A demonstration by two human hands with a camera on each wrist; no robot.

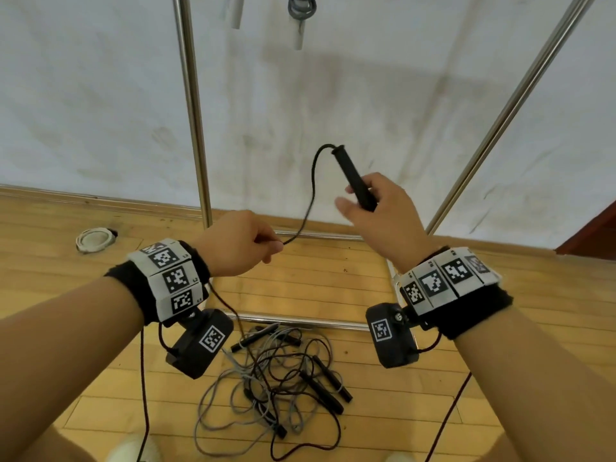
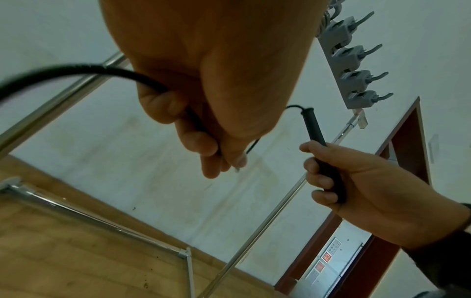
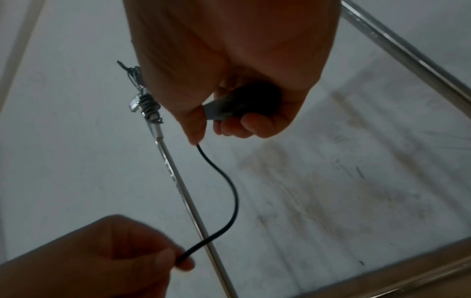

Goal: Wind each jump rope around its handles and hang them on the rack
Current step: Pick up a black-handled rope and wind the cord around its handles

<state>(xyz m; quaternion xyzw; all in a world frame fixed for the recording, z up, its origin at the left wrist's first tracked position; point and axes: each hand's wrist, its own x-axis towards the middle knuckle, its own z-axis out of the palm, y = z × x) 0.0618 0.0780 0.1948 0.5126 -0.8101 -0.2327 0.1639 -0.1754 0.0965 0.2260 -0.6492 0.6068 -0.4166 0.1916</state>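
Observation:
My right hand (image 1: 370, 201) grips a black jump-rope handle (image 1: 353, 176) that points up and away; its butt end (image 3: 242, 104) shows in my fist. A black cord (image 1: 311, 191) leaves the handle's top, loops down and runs into my left hand (image 1: 263, 243), which pinches it (image 2: 193, 125). In the right wrist view the cord (image 3: 229, 191) curves between both hands. Below my left hand the cord drops to the floor. A wound grey rope (image 1: 301, 8) hangs on the rack's hooks (image 2: 356, 70) overhead.
A tangle of grey and dark ropes with black handles (image 1: 283, 371) lies on the wooden floor between my feet. The rack's chrome uprights (image 1: 193, 111) (image 1: 513, 105) and base bars (image 1: 300, 320) stand ahead against a white wall. A round white object (image 1: 95, 240) lies left.

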